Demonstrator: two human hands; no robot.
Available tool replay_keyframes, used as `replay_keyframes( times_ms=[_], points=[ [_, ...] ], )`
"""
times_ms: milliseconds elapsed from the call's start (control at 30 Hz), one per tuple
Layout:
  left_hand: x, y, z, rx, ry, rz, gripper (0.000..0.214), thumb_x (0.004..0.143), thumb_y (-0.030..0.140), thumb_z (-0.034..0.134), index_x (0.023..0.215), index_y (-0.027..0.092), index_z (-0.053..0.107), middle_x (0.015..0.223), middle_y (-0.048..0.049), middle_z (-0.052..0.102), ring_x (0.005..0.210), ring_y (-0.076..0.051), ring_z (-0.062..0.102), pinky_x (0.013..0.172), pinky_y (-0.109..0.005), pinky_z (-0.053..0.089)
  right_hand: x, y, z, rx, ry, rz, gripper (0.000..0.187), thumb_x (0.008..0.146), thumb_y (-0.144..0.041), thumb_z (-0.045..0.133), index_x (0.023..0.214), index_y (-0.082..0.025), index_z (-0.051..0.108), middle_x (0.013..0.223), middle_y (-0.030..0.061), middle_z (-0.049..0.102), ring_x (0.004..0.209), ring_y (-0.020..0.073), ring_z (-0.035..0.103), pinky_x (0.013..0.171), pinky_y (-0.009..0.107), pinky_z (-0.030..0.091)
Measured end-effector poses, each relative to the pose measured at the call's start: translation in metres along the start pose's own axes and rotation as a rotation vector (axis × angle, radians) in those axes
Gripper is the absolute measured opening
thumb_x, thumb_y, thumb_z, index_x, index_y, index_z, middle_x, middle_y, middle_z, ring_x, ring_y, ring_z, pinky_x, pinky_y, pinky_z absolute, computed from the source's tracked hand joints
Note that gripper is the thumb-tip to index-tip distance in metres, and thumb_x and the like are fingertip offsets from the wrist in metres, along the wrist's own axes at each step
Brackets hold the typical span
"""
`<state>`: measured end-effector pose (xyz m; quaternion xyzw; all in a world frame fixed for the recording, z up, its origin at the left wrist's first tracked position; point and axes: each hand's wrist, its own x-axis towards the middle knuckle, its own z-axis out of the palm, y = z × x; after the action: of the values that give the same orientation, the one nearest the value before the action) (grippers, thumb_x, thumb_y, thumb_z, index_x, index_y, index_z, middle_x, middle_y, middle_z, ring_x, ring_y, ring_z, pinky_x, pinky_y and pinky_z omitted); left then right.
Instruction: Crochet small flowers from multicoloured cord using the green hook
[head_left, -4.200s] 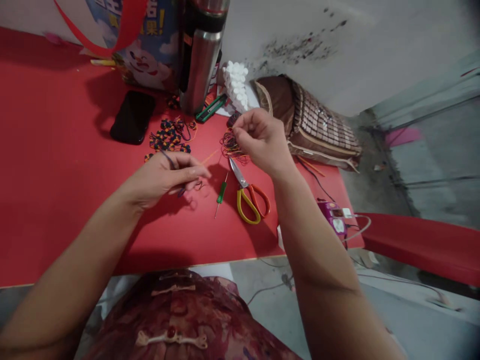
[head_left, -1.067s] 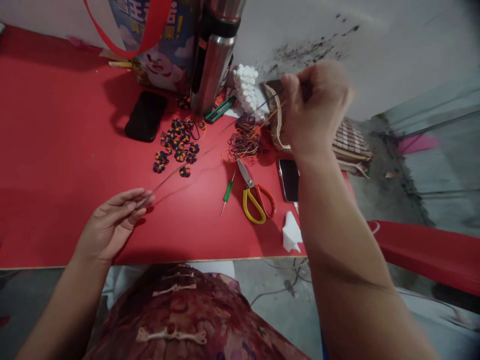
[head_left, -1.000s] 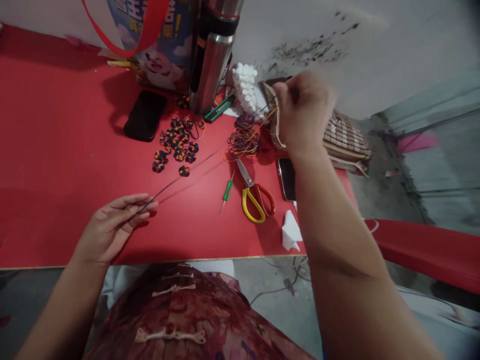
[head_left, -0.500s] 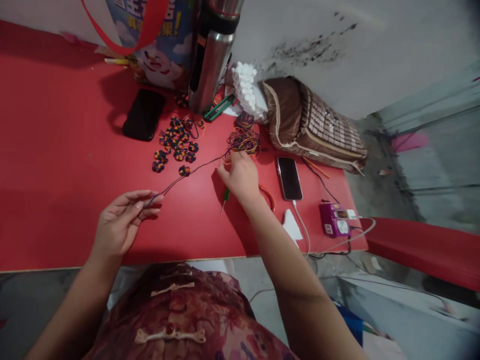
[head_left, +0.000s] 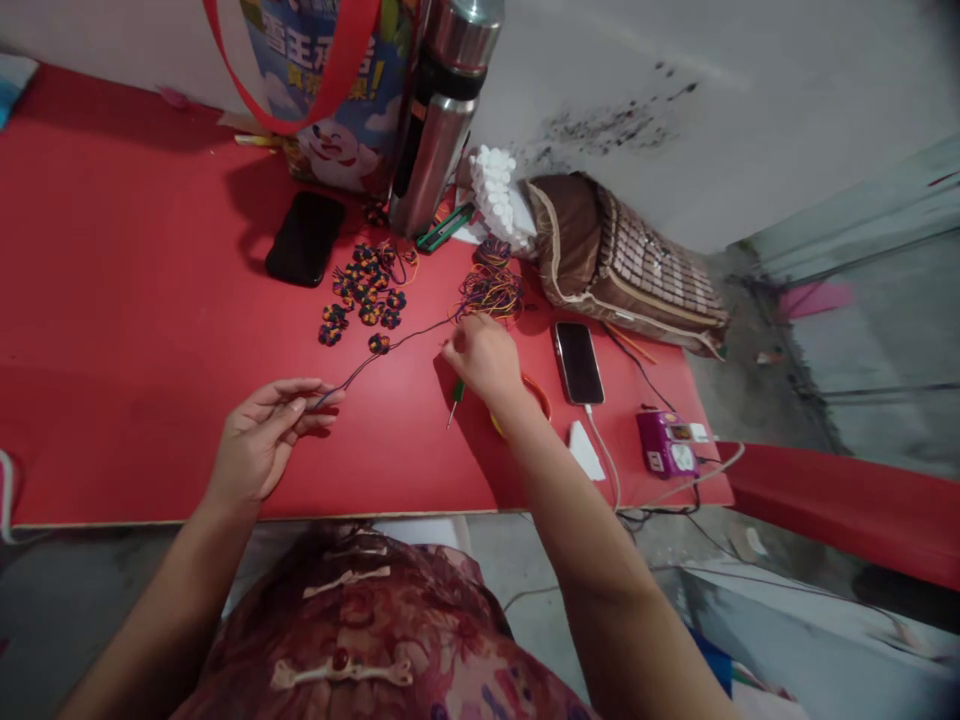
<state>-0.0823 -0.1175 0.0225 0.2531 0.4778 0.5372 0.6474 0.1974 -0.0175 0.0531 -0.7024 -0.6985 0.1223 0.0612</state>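
My left hand (head_left: 266,440) hovers low over the red table (head_left: 112,350), thumb and fingertips pinched on one end of a thin dark cord (head_left: 405,338). The cord runs up and right, past a small woven knot (head_left: 379,344), to my right hand (head_left: 484,355). That hand is closed on the cord just below a tangle of multicoloured cords (head_left: 489,290). Beneath my right hand lie scissors, only an orange handle loop (head_left: 538,392) showing, and a green-handled awl (head_left: 456,392).
Several woven knots (head_left: 364,295) lie beside a black phone (head_left: 305,238). Behind them stand a steel flask (head_left: 435,130), a printed bag (head_left: 330,80), white foam (head_left: 495,190) and a brown cushion (head_left: 622,265). To the right are a charging phone (head_left: 578,362) and a purple power strip (head_left: 666,455).
My right hand came down from above the cushion to the table by the cord tangle, covering the scissors. The cord went from taut in the air to lying low. My left hand stayed.
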Motion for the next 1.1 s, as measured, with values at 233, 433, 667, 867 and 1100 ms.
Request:
replay_keyframes(
  times_ms=[233,433,667,867,1100],
  points=[
    [-0.001,0.000,-0.001,0.005,-0.025,0.006,0.016,0.084,0.021,0.088,0.099,0.017,0.085,0.100,-0.0124,0.088,0.086,-0.024,0.086,0.071,-0.029,0.070,-0.131,0.066,-0.066,0.270,-0.305,0.022,0.013,0.087,-0.031,0.060,0.075,-0.033,0.057,0.076,0.0081,0.074,0.071,0.0316,0.071,0.067,0.046,0.056],
    [-0.004,0.002,0.003,0.026,-0.053,-0.019,0.015,0.084,0.019,0.088,0.098,0.016,0.086,0.100,-0.0129,0.088,0.090,-0.026,0.087,0.069,-0.029,0.071,-0.218,0.136,-0.091,-0.048,-0.482,0.258,0.046,0.085,-0.021,0.062,0.128,-0.028,0.075,0.097,0.0140,0.087,0.074,0.0334,0.080,0.071,0.047,0.061],
    [0.038,0.040,0.068,0.080,-0.389,0.093,0.015,0.081,0.013,0.085,0.096,0.017,0.088,0.095,-0.0088,0.087,0.088,-0.027,0.087,0.061,-0.025,0.070,-0.146,0.055,-0.082,0.330,-0.207,-0.167,0.021,0.103,-0.032,0.058,0.094,-0.023,0.075,0.080,0.0056,0.079,0.067,0.0192,0.069,0.067,0.034,0.051],
    [0.098,-0.001,0.076,0.161,-0.015,0.476,0.012,0.087,0.012,0.072,0.082,0.021,0.079,0.076,-0.0017,0.078,0.059,-0.017,0.079,0.036,-0.019,0.053,-0.093,0.034,-0.036,-0.016,-0.020,0.105,0.030,0.104,-0.026,0.056,0.124,-0.012,0.074,0.121,0.0192,0.076,0.090,0.0258,0.072,0.075,0.035,0.047],
    [0.106,-0.016,0.063,0.290,-0.086,0.468,0.014,0.088,0.015,0.067,0.079,0.019,0.076,0.073,-0.0016,0.074,0.058,-0.014,0.076,0.040,-0.018,0.050,-0.093,0.043,0.009,-0.165,0.012,0.253,0.050,0.095,-0.023,0.057,0.141,-0.005,0.061,0.129,0.0275,0.067,0.100,0.0356,0.073,0.083,0.042,0.054]
  ],
)
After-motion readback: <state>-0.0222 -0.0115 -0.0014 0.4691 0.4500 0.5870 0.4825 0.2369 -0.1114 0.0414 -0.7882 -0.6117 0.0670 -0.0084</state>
